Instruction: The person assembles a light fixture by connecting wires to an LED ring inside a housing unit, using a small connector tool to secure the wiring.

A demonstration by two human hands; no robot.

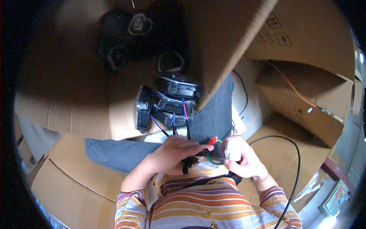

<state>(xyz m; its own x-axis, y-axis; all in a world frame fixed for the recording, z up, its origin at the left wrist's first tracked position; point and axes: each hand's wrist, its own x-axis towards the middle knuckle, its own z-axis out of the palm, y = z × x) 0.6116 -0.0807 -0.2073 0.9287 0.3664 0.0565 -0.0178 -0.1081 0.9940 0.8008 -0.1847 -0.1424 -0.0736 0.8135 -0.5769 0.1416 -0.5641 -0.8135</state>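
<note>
My left hand [173,152] is closed round a bunch of black cable ends [188,165], near my lap. Dark cables with red and blue wires [184,108] run from it up to several black round lamp-like units [143,108] with clear covers. At my left fingertips is a small red connector [212,141]; whether they grip it I cannot tell. My right hand [246,162], also closed, holds a small white plastic block [233,150]. A thin green wire [214,162] curves between the hands.
The units rest at the edge of a large open cardboard box [84,110], with more dark units [140,24] deep inside. Other cardboard boxes [301,87] stand to the right. A black cable [298,160] loops past my right arm. Dark grey cloth [211,110] covers my legs.
</note>
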